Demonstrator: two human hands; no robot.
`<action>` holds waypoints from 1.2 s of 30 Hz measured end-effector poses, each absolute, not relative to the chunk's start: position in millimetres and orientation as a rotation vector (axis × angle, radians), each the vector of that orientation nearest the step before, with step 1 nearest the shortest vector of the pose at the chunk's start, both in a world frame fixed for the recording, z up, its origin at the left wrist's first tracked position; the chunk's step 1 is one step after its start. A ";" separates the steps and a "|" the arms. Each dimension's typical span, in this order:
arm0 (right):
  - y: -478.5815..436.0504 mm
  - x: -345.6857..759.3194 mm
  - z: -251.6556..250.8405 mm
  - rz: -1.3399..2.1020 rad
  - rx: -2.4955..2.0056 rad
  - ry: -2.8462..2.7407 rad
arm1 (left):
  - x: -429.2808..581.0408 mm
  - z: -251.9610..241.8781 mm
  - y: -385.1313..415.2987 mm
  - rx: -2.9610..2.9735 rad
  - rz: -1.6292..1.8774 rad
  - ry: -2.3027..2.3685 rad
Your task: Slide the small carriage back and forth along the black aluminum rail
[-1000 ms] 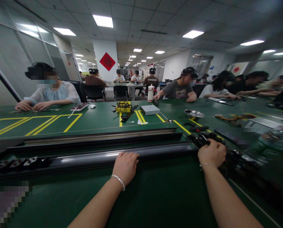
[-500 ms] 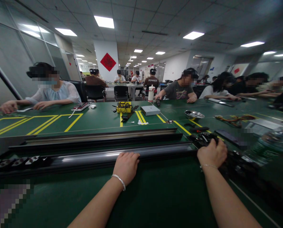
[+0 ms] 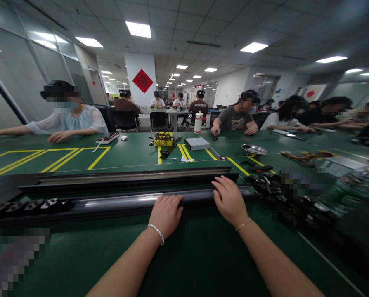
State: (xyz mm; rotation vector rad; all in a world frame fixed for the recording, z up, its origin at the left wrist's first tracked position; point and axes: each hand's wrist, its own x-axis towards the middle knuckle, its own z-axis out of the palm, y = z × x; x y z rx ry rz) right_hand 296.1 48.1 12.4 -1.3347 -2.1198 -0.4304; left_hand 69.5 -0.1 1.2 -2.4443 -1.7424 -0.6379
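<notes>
While the left hand (image 3: pixel 166 214) is still lying palm down on the near rail (image 3: pixel 110 204), its spot unchanged from a second ago, the right hand (image 3: pixel 229 200) is now lying on that same long dark rail, just beside the left. A moment earlier it was sitting well off to the right, on the heap of small black parts (image 3: pixel 265 183); that heap is now lying untouched past the rail's right end. The right hand's fingers are spreading loosely over the top of the rail, gripping nothing. The left hand's fingers are curling over the rail's far edge, and whether they are clasping it cannot be told. The near rail is running across the green table (image 3: pixel 203 255) from left to right, close in front of the person, with a far rail (image 3: pixel 135 177) lying parallel just behind it. Further back, a yellow box with cables (image 3: pixel 163 139), a grey box (image 3: pixel 197 143) and a metal bowl (image 3: pixel 254 149) are sitting on the table. Across it, a co-worker's hand (image 3: pixel 57 137) is resting on the green top.
</notes>
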 end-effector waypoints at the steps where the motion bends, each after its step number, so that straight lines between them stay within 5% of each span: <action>1: 44.8 287.6 10.7 -0.396 -1.320 -2.172 | 68.6 2.5 -0.4 -2.435 -0.665 -1.750; 7: 37.2 271.3 -0.6 -0.232 -1.374 -2.380 | 38.7 23.0 -3.3 -2.254 -0.842 -1.793; 18: 31.7 249.9 -4.1 -0.242 -1.645 -2.171 | -141.4 14.1 -40.8 -1.203 -0.608 -2.389; 36: 32.5 246.6 -4.6 -0.279 -1.600 -2.195 | -156.1 2.7 -40.6 -1.219 -0.598 -2.539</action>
